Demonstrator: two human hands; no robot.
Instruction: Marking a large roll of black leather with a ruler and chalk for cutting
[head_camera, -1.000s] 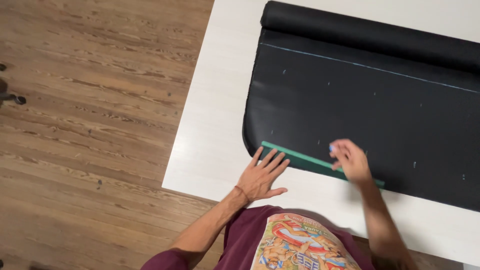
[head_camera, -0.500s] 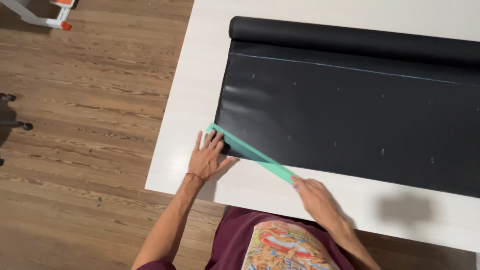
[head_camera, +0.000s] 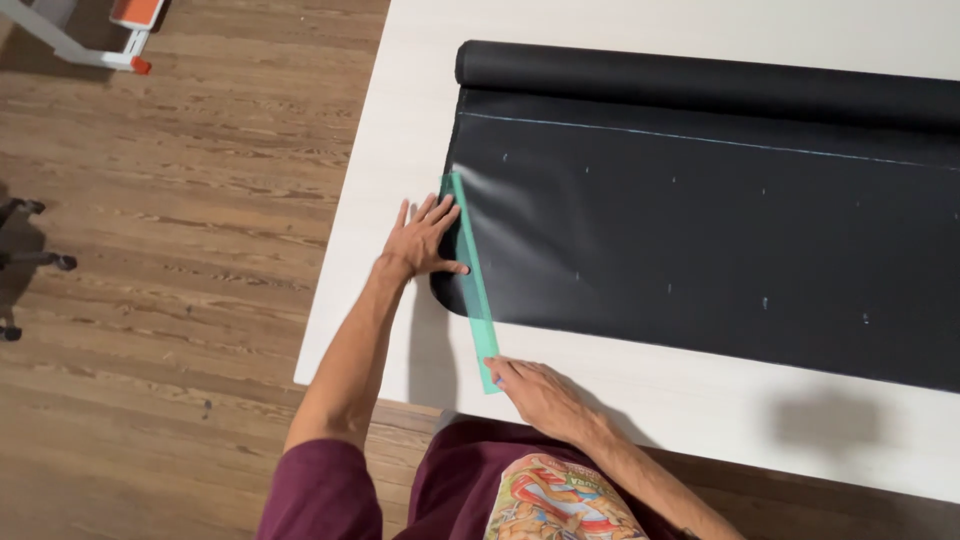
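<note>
Swung since earlier: one green ruler (head_camera: 471, 280) under two hands, left hand (head_camera: 424, 240), right hand (head_camera: 540, 395).

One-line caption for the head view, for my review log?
Both hands steady a green ruler along the left edge of black sheet on a white table.

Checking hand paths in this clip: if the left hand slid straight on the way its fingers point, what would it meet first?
The left hand lies flat, fingers pointing up and right, already touching the green ruler. Going on, it would cross onto the black sheet, then probably reach the roll.
</note>
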